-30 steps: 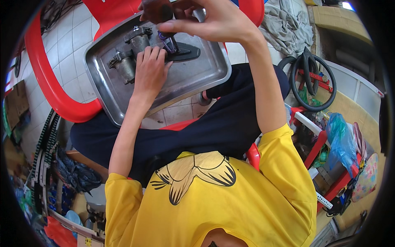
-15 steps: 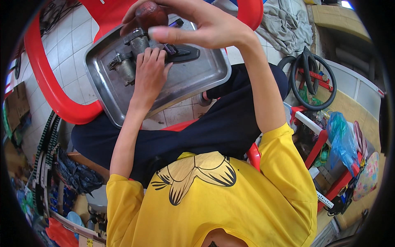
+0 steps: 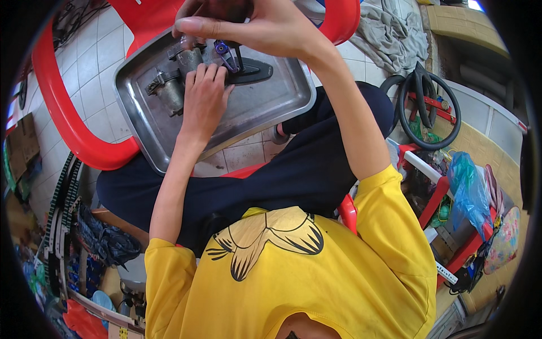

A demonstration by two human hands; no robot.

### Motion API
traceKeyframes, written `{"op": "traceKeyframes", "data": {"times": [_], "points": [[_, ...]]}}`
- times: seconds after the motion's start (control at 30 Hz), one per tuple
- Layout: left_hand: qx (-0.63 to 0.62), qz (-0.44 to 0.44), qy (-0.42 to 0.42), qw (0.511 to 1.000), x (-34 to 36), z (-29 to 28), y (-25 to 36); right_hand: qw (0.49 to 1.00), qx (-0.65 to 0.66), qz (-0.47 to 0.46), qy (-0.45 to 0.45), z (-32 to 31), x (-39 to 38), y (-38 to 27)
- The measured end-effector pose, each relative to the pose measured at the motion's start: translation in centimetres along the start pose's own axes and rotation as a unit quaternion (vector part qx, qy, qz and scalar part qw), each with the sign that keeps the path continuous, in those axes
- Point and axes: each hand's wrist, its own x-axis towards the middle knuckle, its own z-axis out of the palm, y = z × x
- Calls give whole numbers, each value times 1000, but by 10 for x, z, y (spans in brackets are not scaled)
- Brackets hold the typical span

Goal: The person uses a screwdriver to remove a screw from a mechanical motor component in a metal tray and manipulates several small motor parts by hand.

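Left hand (image 3: 204,97) flat and open, fingers (image 3: 199,74) pressed onto a greasy metal engine part (image 3: 169,85) lying in the upper left of a steel tray (image 3: 271,104). Right hand (image 3: 248,25) raised above the tray's far edge, fingers curled around a dark rounded piece (image 3: 223,8) mostly hidden in the grip, just above a small purple-tipped fitting (image 3: 221,48) and a black flat part (image 3: 254,72). Tray propped on a red plastic chair (image 3: 68,124) over white tiled floor (image 3: 101,62), with a black rubber hoop (image 3: 429,107) well apart at the right.

One steel tray (image 3: 282,99); perhaps two metal parts (image 3: 169,85); two hands (image 3: 204,99).
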Motion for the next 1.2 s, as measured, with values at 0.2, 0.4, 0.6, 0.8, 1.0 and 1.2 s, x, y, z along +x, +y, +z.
{"op": "traceKeyframes", "data": {"times": [0.2,0.4,0.6,0.8,1.0,1.2], "points": [[-3,5,9,1000,0,3,-2,981,-163,3,106,45,-8,7],[-13,-13,4,1000,-2,1,0,997,41,69,-10,7,0,10],[-19,-5,5,1000,0,-2,1,998,-59,-16,22,0,-2,28],[-16,-4,2,1000,-1,-1,0,996,-56,4,71,14,8,26],[-21,-4,7,1000,-2,0,-2,995,-62,17,79,40,7,15],[-11,-1,15,1000,-4,2,-3,997,-53,-19,60,6,8,34]]}}
